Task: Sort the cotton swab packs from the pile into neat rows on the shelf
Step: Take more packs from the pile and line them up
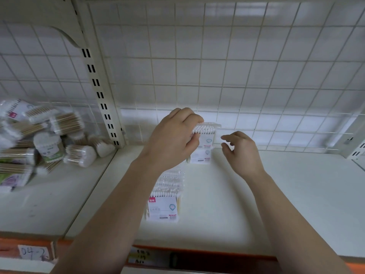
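Shelf [276, 204] boarding lies white and open across the whole right half of the frame, from the orange front strip [217, 252] at the bottom up to the wire grid back [237, 66]. At the left, a slotted upright post [102, 95] marks where this bay ends.

At centre frame, close to the grid, the left hand [173, 139] grips a cotton swab pack [207, 133] by its upper left corner, fingers curled over the swab tips, and holds it upright. A second pack [201, 157] sits just below it in the frame. The right hand [243, 153] hovers just beside the held pack, apart from it, fingers spread and loosely bent, holding nothing.

Below the left forearm, a row of packs [166, 202] runs from lower centre up towards the hands.

Beyond the post, at middle left, the pile [39, 139] of bags and round tubs lies jumbled on the neighbouring shelf.

The nearest pack in the row bears a small pink brand square and a teal emblem; its print is too blurred to read. A handwritten tag [34, 252] at lower left seems to read "04-2". The price labels [140, 257] at bottom centre are illegible.
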`<state>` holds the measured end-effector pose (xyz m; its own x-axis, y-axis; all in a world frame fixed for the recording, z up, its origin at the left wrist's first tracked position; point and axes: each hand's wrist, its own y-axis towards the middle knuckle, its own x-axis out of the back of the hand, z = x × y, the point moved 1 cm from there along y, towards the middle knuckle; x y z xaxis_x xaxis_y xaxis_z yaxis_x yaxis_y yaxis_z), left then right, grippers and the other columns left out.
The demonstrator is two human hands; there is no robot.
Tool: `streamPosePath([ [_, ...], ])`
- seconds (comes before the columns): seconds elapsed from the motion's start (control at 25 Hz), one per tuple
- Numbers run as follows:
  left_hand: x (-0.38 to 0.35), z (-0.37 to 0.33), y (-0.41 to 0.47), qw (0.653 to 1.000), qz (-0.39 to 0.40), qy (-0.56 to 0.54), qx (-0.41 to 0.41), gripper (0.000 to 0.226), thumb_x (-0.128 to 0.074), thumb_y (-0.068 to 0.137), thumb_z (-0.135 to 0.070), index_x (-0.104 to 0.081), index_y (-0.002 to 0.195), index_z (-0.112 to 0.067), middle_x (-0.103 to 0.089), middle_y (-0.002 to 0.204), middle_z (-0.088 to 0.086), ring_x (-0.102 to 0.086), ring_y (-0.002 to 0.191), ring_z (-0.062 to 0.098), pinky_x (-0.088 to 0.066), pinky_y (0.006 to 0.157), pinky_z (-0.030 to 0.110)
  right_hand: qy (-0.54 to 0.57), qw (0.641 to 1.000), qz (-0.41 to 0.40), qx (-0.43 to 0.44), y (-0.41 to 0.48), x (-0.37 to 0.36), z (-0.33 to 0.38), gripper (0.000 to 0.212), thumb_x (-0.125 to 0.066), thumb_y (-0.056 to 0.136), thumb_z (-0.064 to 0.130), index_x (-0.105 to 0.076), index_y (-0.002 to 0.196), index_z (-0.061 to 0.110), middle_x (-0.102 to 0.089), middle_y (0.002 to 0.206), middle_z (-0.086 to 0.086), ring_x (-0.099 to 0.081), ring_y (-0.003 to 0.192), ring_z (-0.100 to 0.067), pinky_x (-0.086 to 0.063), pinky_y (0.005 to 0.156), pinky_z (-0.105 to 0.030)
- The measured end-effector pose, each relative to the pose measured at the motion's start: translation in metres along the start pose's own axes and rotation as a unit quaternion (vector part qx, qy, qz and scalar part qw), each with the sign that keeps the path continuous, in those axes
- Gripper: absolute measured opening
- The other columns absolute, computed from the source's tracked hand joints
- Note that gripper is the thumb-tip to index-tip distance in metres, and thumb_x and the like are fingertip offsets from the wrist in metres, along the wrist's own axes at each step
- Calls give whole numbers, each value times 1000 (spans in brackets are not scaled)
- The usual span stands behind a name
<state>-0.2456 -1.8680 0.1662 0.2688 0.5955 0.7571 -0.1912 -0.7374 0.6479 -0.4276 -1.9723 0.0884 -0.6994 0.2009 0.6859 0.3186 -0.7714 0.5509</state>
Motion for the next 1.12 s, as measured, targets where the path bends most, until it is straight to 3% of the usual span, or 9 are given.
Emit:
streamPosePath([
  [0.32,-29,-13,-9,996,84,30,27,30,-50,82,-31,-63,106,-21,-62,100,-6,-58,89,20,-35,83,35,-50,995,69,-49,-25,7,-29,23,-56,87,9,-70,106,9,-64,101,-8,-58,96,-26,-45,75,-30],
  [0.6,-45,-9,-10,976,208,38,53,27,-59,86,-28,-58,113,-22,-53,107,-4,-56,87,18,-29,90,27,-61,992,99,-56,-35,-1,-36,24,-55,87,10,-70,105,11,-63,101,-7,-54,100,-27,-38,72,-27],
  [0.84,-51,-8,-3,971,222,73,52,23,-64,82,-27,-61,105,-27,-56,100,-8,-51,97,16,-27,86,29,-50,991,111,-60,-38,-3,-40,22,-55,84,10,-70,101,13,-60,93,-4,-55,93,-27,-40,70,-28],
  [1.12,-56,-4,12,965,242,73,69,26,-66,83,-29,-62,109,-26,-57,104,-7,-55,97,15,-27,92,29,-43,990,111,-72,-39,-3,-39,19,-56,85,13,-70,97,13,-60,89,-3,-52,91,-25,-39,69,-28],
])
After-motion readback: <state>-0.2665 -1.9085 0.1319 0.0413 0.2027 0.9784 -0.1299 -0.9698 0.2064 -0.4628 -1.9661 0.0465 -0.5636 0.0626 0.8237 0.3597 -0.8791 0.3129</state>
